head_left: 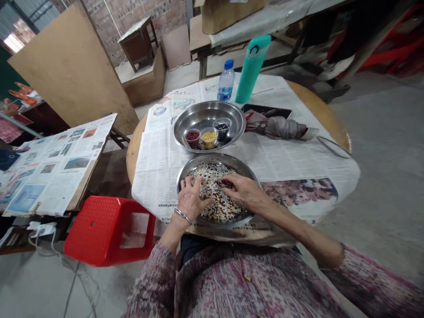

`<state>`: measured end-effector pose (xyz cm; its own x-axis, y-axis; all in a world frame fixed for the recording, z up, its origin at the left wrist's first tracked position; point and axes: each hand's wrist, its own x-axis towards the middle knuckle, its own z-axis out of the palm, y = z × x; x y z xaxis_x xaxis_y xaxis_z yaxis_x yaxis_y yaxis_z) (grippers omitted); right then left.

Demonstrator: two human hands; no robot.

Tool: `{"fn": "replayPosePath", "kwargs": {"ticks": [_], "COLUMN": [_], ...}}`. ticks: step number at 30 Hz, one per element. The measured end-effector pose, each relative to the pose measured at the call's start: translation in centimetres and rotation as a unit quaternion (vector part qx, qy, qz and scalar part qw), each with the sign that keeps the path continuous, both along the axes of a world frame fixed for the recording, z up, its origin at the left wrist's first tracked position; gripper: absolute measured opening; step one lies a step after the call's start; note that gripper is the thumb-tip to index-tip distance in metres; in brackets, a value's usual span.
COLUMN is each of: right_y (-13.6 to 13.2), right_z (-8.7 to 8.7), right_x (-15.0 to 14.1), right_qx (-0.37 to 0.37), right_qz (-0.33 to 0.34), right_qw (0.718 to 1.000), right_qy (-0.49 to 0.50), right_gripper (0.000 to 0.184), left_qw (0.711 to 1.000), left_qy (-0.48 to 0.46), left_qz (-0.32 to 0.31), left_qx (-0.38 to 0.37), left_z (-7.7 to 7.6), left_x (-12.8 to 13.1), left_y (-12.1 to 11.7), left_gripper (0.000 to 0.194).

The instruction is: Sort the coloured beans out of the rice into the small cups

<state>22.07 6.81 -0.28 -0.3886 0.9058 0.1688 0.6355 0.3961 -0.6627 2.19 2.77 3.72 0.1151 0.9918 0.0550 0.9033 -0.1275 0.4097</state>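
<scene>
A steel basin [185, 212] near the table's front edge holds a spread of mixed grains and beans [215, 190], white, yellow, dark red and black. My left hand [192, 198], with a bangle on its wrist, rests over the basin's left side, fingers bent and apart. From the right, my right hand [244, 191] reaches onto the mix, its thumb and fingers parted. I see nothing held in either hand. Behind stands a second steel basin [198, 115] with three clear cups: dark red beans [192, 136], yellow kernels [209, 137] and black beans [221, 128].
Newspaper [155, 163] covers the round table. A water bottle [226, 81], a turquoise flask [253, 68], a dark flat object [268, 110] and a folded umbrella [281, 127] lie or stand beyond the basins. At left are a red stool [99, 229] and a newspaper-covered table [66, 163].
</scene>
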Motion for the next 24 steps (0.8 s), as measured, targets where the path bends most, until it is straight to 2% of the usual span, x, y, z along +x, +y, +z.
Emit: {"fn": "replayPosePath", "kwargs": {"ticks": [2, 5, 7, 13, 19, 24], "right_y": [-0.5, -0.9, -1.0, -0.6, 0.6, 0.4], "right_z": [-0.4, -0.8, -0.8, 0.1, 1.0, 0.8], "right_x": [-0.4, -1.6, -2.3, -2.1, -0.1, 1.1], "right_qx": [0.008, 0.012, -0.003, -0.071, 0.005, 0.055], "right_qz": [0.021, 0.035, 0.03, 0.011, -0.013, -0.022], "right_qw": [1.0, 0.999, 0.999, 0.997, 0.999, 0.996], "right_qy": [-0.022, -0.034, -0.032, -0.014, -0.038, -0.072], "right_gripper": [0.03, 0.029, 0.029, 0.028, 0.032, 0.038], "left_qw": [1.0, 0.999, 0.998, 0.993, 0.989, 0.992], "left_qy": [0.004, -0.03, -0.061, -0.116, -0.14, -0.1], "left_qz": [0.007, 0.009, 0.003, -0.012, -0.049, -0.081], "left_qx": [-0.026, -0.038, -0.033, -0.03, -0.018, 0.006], "left_z": [-0.4, -1.3, -1.7, -1.2, -0.5, -0.6], "left_x": [0.0, 0.4, 0.6, 1.7, 4.0, 4.7], "left_y": [0.0, 0.0, 0.1, 0.7, 2.8, 2.7], "left_gripper": [0.065, 0.046, 0.039, 0.031, 0.037, 0.044]}}
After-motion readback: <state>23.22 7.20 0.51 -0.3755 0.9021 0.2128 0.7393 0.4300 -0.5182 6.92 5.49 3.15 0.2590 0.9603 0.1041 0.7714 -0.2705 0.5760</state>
